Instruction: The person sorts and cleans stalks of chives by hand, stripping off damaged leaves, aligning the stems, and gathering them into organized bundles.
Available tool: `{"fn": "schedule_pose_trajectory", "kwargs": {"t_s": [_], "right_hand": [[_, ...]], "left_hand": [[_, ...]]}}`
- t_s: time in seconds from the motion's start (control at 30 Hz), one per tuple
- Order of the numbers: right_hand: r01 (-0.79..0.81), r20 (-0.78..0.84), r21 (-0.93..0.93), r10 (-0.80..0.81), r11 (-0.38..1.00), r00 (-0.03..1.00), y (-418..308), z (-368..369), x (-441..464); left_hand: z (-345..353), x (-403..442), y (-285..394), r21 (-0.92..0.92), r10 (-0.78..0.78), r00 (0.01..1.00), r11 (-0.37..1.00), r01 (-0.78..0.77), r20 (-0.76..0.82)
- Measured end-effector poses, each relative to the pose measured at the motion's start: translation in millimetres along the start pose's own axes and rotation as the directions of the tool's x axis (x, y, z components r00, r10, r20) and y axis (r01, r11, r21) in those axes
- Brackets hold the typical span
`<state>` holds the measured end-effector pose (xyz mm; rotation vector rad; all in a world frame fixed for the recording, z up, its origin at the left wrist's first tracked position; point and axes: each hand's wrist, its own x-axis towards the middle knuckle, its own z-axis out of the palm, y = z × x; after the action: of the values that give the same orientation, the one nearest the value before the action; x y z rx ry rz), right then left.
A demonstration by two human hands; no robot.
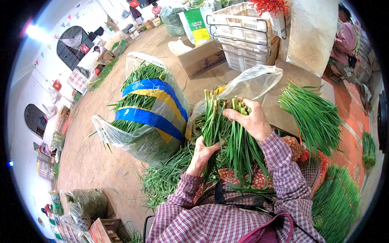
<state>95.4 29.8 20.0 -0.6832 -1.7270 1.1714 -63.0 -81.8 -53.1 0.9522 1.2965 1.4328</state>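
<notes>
My left hand (204,154) is closed around a bunch of garlic chives (211,121), whose pale cut ends point up. Beside it, my right hand (252,119) grips a second bunch of garlic chives (242,148) near the stem ends, its leaves hanging down toward my lap. The two bunches are close together at the top. Below and left of my hands lies a heap of loose garlic chives (168,174). A larger bunch of garlic chives (314,111) rests on a board to the right, stem ends toward the upper left.
A big clear bag (162,148) with blue and yellow bands, full of greens, stands at left. Ahead are a cardboard box (200,62) and stacked white crates (247,52). Tied bundles of greens (338,198) lie lower right. A person in pink (344,42) sits at far right.
</notes>
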Motion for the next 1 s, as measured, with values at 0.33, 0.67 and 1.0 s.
{"fn": "schedule_pose_trajectory", "kwargs": {"t_s": [0.33,0.67,1.0], "right_hand": [[-0.054,0.005,-0.036,0.054,0.998,0.999,12,-9,1],[-0.069,0.098,0.035,0.065,0.997,0.993,12,-2,5],[-0.093,0.135,0.066,0.083,0.993,0.987,13,-12,4]], "left_hand": [[-2,-2,7,-0.135,-0.017,0.996,0.99,0.029,0.088],[-2,-7,2,-0.227,-0.059,0.992,0.97,0.084,0.112],[-13,1,-4,-0.37,-0.098,0.991,0.921,0.124,0.09]]}}
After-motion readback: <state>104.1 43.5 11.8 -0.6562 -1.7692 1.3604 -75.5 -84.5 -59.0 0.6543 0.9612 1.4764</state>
